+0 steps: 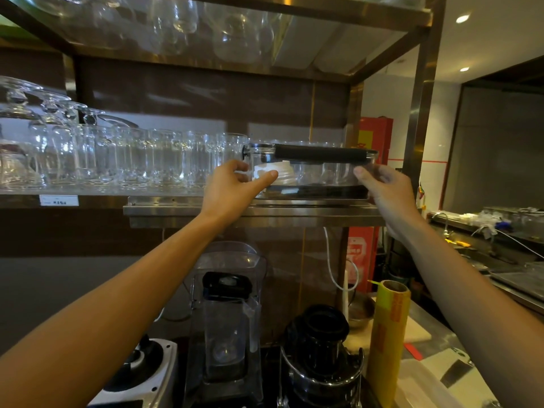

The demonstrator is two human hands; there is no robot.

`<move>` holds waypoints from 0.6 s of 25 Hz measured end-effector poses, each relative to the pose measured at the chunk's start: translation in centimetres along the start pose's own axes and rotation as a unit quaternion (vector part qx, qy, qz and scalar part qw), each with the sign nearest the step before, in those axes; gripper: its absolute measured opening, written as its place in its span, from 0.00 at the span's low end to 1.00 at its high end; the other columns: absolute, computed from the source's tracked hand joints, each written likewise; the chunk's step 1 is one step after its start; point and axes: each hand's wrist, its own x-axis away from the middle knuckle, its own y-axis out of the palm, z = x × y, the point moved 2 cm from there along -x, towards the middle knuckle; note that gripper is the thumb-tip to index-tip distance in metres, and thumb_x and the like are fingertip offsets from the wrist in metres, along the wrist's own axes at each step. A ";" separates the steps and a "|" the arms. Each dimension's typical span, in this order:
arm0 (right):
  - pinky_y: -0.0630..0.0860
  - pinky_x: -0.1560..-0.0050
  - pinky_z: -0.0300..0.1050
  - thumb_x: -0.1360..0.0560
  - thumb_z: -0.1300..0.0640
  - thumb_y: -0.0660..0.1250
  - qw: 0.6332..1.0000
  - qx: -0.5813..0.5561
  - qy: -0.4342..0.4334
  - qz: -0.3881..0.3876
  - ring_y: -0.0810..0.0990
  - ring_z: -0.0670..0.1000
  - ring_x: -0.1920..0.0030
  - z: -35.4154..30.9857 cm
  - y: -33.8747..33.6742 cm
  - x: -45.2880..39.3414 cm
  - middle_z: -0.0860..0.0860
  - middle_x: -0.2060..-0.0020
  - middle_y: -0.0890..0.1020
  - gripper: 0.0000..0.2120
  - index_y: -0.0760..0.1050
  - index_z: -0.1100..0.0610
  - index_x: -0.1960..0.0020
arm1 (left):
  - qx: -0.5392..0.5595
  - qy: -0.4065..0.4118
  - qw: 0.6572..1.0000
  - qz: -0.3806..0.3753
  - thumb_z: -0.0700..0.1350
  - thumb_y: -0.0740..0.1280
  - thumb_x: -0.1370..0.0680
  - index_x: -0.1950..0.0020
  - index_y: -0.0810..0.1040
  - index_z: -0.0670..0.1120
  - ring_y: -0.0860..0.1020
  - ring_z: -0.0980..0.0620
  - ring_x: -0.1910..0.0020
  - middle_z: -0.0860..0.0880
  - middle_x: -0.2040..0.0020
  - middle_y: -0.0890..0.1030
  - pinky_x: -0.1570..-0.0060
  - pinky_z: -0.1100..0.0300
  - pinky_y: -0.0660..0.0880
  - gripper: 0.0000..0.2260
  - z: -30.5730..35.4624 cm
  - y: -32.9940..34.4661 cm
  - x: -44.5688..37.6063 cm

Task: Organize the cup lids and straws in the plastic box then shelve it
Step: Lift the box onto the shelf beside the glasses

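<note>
A clear plastic box with a black handle on its lid stands on the steel shelf at the right end. White cup lids show through its left side; straws are not discernible. My left hand grips the box's left end, thumb on the front wall. My right hand grips the right end, thumb on the front corner.
Rows of drinking glasses fill the shelf left of the box, more glasses on the shelf above. Below stand a blender, a black juicer and an upright cling-film roll. A steel post borders the shelf's right.
</note>
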 end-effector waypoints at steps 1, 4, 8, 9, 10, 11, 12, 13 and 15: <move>0.73 0.48 0.37 0.19 0.50 0.68 1.000 0.000 -0.002 0.005 0.83 0.36 0.48 0.0 -0.2 0.0 0.45 0.47 0.86 0.10 0.81 0.52 0.40 | -0.001 0.002 1.000 -0.004 0.65 0.74 0.28 0.28 0.73 0.44 0.80 0.52 0.44 0.45 0.36 0.81 0.43 0.53 0.81 0.36 0.1 0.2 0.0; 0.72 0.49 0.37 0.18 0.50 0.68 1.000 0.007 0.002 0.004 0.82 0.31 0.51 0.3 -0.5 -0.1 0.44 0.47 0.85 0.08 0.81 0.50 0.41 | -0.001 0.001 1.000 -0.020 0.63 0.73 0.27 0.27 0.73 0.43 0.80 0.52 0.44 0.44 0.35 0.81 0.47 0.58 0.79 0.35 0.2 0.7 -0.5; 0.75 0.37 0.48 0.18 0.49 0.67 1.000 0.020 0.014 -0.007 0.82 0.44 0.42 0.5 -0.5 -0.6 0.46 0.45 0.86 0.11 0.81 0.51 0.40 | -0.006 -0.003 0.999 -0.040 0.62 0.73 0.25 0.26 0.71 0.43 0.79 0.52 0.44 0.43 0.34 0.80 0.46 0.57 0.77 0.35 0.3 1.2 -1.1; 0.75 0.37 0.49 0.18 0.48 0.67 1.000 0.024 0.018 -0.009 0.82 0.45 0.41 0.5 -0.5 -0.9 0.46 0.45 0.86 0.11 0.81 0.51 0.39 | -0.007 -0.006 0.999 -0.044 0.62 0.72 0.25 0.25 0.70 0.43 0.79 0.52 0.45 0.43 0.34 0.80 0.47 0.58 0.77 0.35 0.2 1.3 -1.2; 0.75 0.36 0.50 0.18 0.48 0.67 0.999 0.026 0.022 -0.009 0.82 0.46 0.41 0.6 -0.4 -1.0 0.47 0.45 0.86 0.11 0.82 0.51 0.39 | -0.006 -0.007 0.999 -0.049 0.61 0.73 0.25 0.25 0.70 0.42 0.79 0.51 0.44 0.42 0.33 0.80 0.48 0.58 0.76 0.35 0.1 1.3 -1.3; 0.75 0.37 0.50 0.18 0.47 0.68 0.999 0.028 0.027 -0.005 0.82 0.47 0.41 0.7 -0.5 -1.2 0.47 0.45 0.86 0.11 0.82 0.50 0.40 | -0.007 -0.007 0.998 -0.054 0.61 0.73 0.25 0.24 0.70 0.42 0.79 0.51 0.43 0.42 0.32 0.80 0.47 0.58 0.76 0.35 0.0 1.4 -1.4; 0.75 0.37 0.50 0.19 0.47 0.68 0.999 0.034 0.031 0.002 0.82 0.47 0.41 0.8 -0.6 -1.3 0.47 0.46 0.86 0.11 0.82 0.50 0.41 | -0.008 -0.006 0.998 -0.061 0.60 0.73 0.24 0.24 0.69 0.42 0.80 0.49 0.41 0.42 0.31 0.79 0.45 0.58 0.76 0.36 -0.1 1.4 -1.4; 0.75 0.37 0.50 0.19 0.46 0.69 0.999 0.039 0.035 0.011 0.82 0.48 0.41 1.0 -0.7 -1.5 0.46 0.46 0.86 0.11 0.83 0.50 0.42 | -0.010 -0.004 0.998 -0.068 0.60 0.73 0.25 0.23 0.69 0.42 0.80 0.47 0.37 0.41 0.30 0.79 0.43 0.57 0.76 0.36 -0.2 1.5 -1.4; 0.74 0.38 0.49 0.20 0.45 0.70 0.997 0.047 0.047 0.025 0.82 0.48 0.41 1.2 -0.9 -1.9 0.46 0.46 0.86 0.12 0.83 0.50 0.43 | -0.018 -0.003 0.997 -0.077 0.61 0.73 0.25 0.22 0.68 0.43 0.78 0.45 0.33 0.41 0.29 0.78 0.40 0.56 0.75 0.37 -0.2 1.7 -1.3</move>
